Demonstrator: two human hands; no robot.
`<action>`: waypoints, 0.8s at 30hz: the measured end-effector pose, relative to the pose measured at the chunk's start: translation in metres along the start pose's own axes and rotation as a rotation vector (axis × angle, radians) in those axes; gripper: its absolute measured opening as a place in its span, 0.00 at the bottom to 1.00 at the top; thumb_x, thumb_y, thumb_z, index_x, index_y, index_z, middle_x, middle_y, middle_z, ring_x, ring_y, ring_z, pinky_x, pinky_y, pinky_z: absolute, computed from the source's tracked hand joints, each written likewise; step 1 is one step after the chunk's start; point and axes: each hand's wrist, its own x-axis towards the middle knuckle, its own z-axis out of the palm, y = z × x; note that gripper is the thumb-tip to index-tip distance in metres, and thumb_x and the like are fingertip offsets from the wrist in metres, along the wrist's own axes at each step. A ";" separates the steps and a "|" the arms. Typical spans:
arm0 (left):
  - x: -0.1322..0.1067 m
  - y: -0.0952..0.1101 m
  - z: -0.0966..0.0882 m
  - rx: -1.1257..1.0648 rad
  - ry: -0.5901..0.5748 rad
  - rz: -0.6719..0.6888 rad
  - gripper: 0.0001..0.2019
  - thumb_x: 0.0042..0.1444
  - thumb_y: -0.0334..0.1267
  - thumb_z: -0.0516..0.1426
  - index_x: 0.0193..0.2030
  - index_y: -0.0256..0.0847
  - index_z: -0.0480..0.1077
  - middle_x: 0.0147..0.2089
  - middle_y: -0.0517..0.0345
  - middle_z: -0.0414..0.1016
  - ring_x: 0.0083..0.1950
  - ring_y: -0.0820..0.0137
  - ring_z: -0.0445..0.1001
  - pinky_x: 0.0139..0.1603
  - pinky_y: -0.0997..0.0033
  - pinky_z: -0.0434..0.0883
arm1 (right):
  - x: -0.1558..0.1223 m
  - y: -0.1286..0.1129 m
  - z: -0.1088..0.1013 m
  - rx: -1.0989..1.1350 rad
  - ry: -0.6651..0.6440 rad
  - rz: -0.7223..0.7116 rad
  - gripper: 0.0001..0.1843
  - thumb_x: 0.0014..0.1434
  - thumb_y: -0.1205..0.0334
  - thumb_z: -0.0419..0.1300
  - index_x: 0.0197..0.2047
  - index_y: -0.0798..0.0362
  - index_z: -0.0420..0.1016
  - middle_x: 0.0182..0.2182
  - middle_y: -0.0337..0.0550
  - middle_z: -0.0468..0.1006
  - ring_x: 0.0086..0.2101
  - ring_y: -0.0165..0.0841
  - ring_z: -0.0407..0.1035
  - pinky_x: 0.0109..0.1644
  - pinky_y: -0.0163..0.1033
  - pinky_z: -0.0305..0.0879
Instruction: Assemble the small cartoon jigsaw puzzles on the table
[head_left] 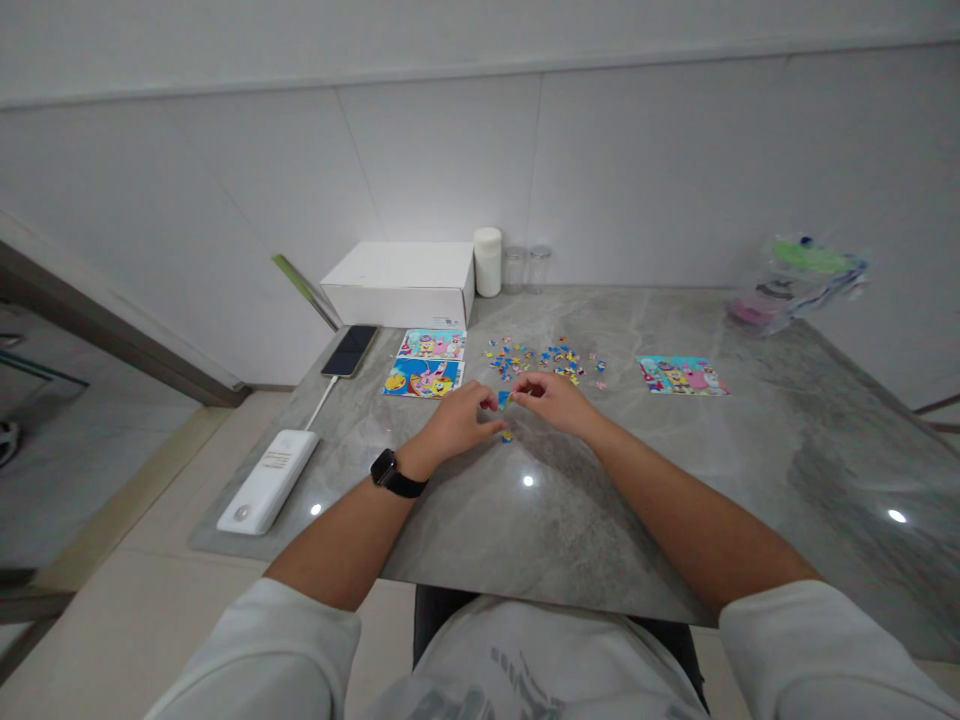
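My left hand [457, 420] and my right hand [551, 398] meet over the grey marble table [600, 500], fingers pinched around small blue and yellow puzzle pieces [505, 400]. One more piece [508, 436] lies just below my left fingertips. A scatter of loose puzzle pieces [544, 358] is spread right behind my hands. Two cartoon picture cards [426, 364] lie to the left of the scatter, and a third card [681, 375] lies to the right. A black watch [391, 472] is on my left wrist.
A white power bank [268, 480] with a cable runs to a phone [349, 350] at the left edge. At the back stand a white box [401, 282], a white canister [487, 261] and two clear jars [526, 268]. A plastic bag [799, 280] lies far right.
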 end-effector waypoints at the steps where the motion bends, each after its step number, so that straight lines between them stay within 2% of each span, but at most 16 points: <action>1: -0.001 0.001 0.000 0.053 -0.049 0.018 0.13 0.57 0.44 0.70 0.40 0.42 0.75 0.43 0.56 0.77 0.41 0.67 0.74 0.43 0.67 0.67 | -0.001 0.003 -0.001 -0.039 -0.050 0.014 0.09 0.59 0.56 0.65 0.37 0.52 0.82 0.32 0.40 0.82 0.31 0.31 0.70 0.38 0.36 0.63; 5: -0.004 0.006 0.000 0.188 -0.146 0.052 0.14 0.58 0.48 0.70 0.37 0.42 0.75 0.41 0.57 0.76 0.40 0.66 0.74 0.40 0.67 0.65 | -0.004 0.008 0.006 -0.146 -0.218 0.071 0.05 0.58 0.61 0.65 0.35 0.52 0.83 0.30 0.38 0.82 0.31 0.31 0.72 0.37 0.35 0.62; 9: -0.005 0.011 0.000 0.225 -0.183 0.060 0.12 0.58 0.46 0.69 0.37 0.42 0.75 0.42 0.56 0.77 0.43 0.65 0.75 0.41 0.67 0.65 | -0.007 0.008 0.018 -0.210 -0.287 0.116 0.05 0.59 0.64 0.65 0.35 0.52 0.84 0.29 0.36 0.82 0.31 0.30 0.72 0.35 0.34 0.60; 24: -0.005 0.009 0.002 0.269 -0.217 0.074 0.09 0.60 0.44 0.67 0.41 0.43 0.77 0.43 0.55 0.78 0.46 0.63 0.77 0.45 0.65 0.68 | -0.009 -0.004 0.021 -0.393 -0.209 0.122 0.05 0.60 0.65 0.65 0.36 0.51 0.85 0.32 0.38 0.83 0.33 0.31 0.73 0.37 0.34 0.60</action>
